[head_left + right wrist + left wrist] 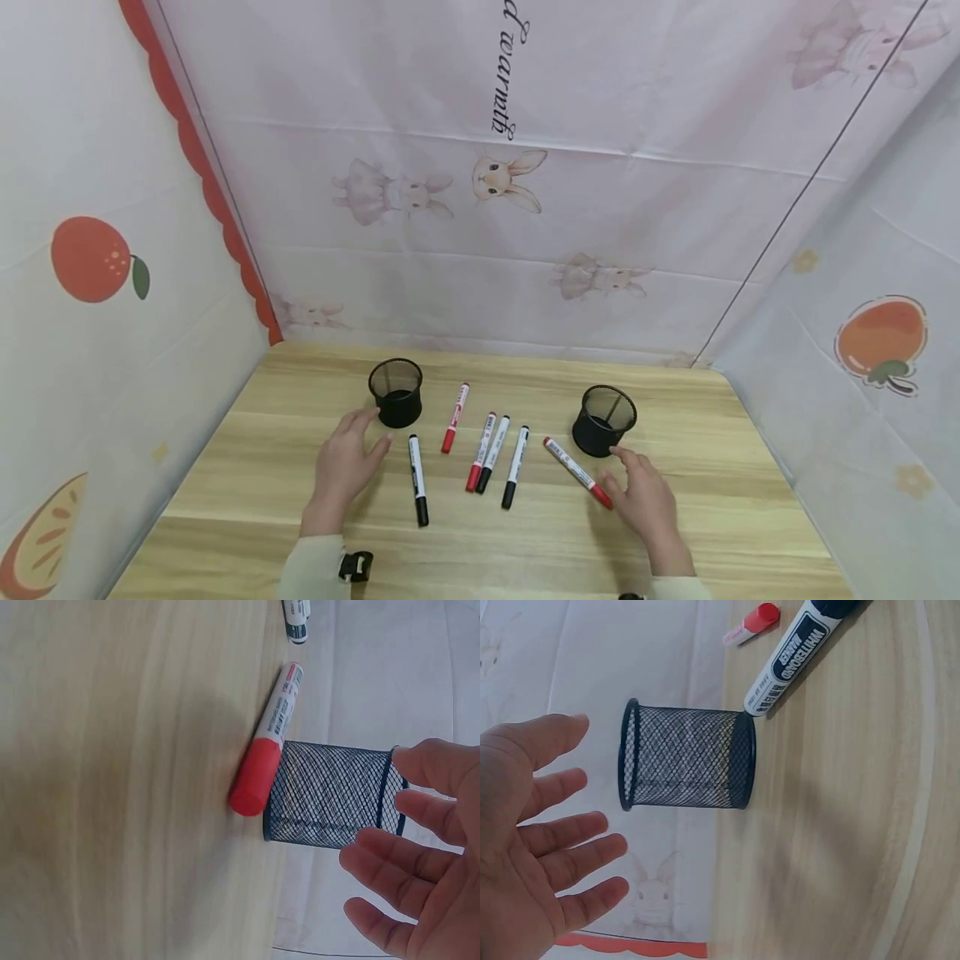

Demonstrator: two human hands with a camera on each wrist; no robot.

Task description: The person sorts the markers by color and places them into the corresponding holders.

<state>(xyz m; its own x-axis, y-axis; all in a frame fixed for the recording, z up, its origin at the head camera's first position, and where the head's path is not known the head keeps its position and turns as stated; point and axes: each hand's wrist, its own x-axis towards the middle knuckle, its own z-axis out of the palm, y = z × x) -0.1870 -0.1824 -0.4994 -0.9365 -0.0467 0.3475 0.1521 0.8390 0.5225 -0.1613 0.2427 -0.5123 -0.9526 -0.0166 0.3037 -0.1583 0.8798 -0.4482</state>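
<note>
My left hand (347,463), fingers spread and holding nothing, hovers in front of a black mesh pen cup (400,408) at the left; in the left wrist view a gap separates the fingers from the cup (686,757). At the right, my right hand (642,497) is likewise empty with loosely bent fingers. It is nearest to a second mesh pen cup (596,437) and a red-capped whiteboard marker (576,471) lying slanted before that cup. Whether the right fingertips touch either is unclear. A black-capped whiteboard marker (417,479) lies just right of my left hand.
Between the cups lie more markers: a red one (455,418) farther back, a red one (482,452) beside a black one (492,454), and another black one (515,467). Printed cloth walls (465,308) border the wooden table (450,567) at back and sides.
</note>
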